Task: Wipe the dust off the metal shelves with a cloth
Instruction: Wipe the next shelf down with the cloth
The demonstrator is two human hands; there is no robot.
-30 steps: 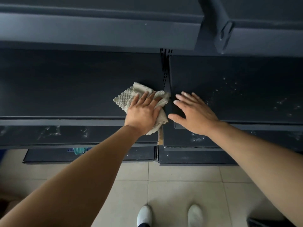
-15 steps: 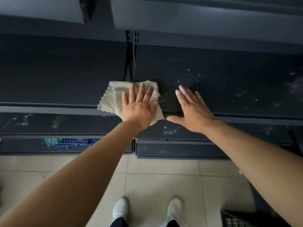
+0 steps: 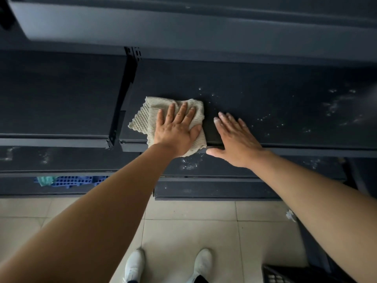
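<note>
A beige waffle-textured cloth [image 3: 146,117] lies flat near the left front of a dark metal shelf [image 3: 265,94]. My left hand [image 3: 176,130] presses on the cloth with straight, spread fingers. My right hand [image 3: 236,139] rests flat on the bare shelf just right of the cloth, fingers straight, with pale dust on the fingertips. White dust specks [image 3: 334,107] dot the shelf to the right of both hands.
A second dark shelf [image 3: 57,99] adjoins on the left, past a slotted upright post [image 3: 132,53]. Lower shelves [image 3: 204,164] carry dust patches. A blue crate [image 3: 81,180] sits under the bottom left shelf. A black basket [image 3: 285,276] stands on the tiled floor beside my white shoes [image 3: 134,264].
Both hands and the cloth have moved right, from the left shelf across the gap at the upright post onto the dusty right shelf. My view has shifted right with them.
</note>
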